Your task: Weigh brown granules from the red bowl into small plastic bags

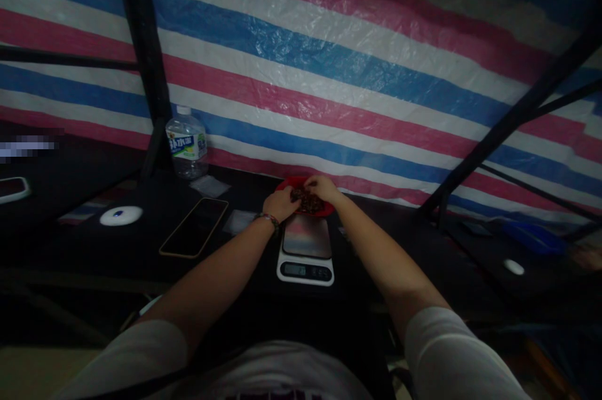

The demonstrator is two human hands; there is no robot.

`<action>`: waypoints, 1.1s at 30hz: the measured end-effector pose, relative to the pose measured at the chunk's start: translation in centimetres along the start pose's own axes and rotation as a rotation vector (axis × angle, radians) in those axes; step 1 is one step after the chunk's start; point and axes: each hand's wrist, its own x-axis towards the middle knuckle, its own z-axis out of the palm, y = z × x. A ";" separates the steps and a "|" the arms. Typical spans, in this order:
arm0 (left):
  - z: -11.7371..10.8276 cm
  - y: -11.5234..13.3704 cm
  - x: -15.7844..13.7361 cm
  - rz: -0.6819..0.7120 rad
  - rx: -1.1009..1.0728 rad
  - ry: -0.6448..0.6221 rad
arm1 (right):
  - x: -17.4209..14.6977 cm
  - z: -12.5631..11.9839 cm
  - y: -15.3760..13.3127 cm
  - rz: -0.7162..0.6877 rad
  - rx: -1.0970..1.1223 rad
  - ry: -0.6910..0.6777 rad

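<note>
A shallow red dish (324, 210) holds a heap of small dark reddish-brown pieces (309, 200), too small and dim to name. My left hand (281, 202) reaches in over the dish's left side, fingers curled down at the pieces. From the right, my right hand (324, 188) bends over the far side of the heap, its fingertips drawn together. Whatever either hand pinches is too small to make out. Just in front of the dish lies a white kitchen scale (306, 246) with a shiny weighing plate and a small display.
Left of the scale lie a phone (195, 229), clear plastic bags (239, 222) and a white oval device (121, 215). A large clear bottle (187, 146) stands behind them. On the right are a blue tray (533, 238) and a white mouse-shaped object (514, 267). Striped sheeting (305, 86) hangs behind.
</note>
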 end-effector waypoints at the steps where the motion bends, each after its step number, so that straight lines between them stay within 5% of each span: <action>1: 0.1 0.0 0.0 0.003 0.004 -0.004 | 0.0 -0.2 -0.3 -0.009 0.052 0.013; 11: 0.5 0.1 0.5 0.078 0.061 -0.042 | 0.4 0.8 -1.1 -0.163 0.194 -0.081; 17: 0.8 -0.1 0.9 0.072 0.067 -0.030 | 0.4 0.5 -0.7 -0.103 0.267 -0.054; 33: 1.1 -0.3 0.9 0.096 0.050 -0.011 | -0.1 0.9 0.5 -0.025 0.048 0.064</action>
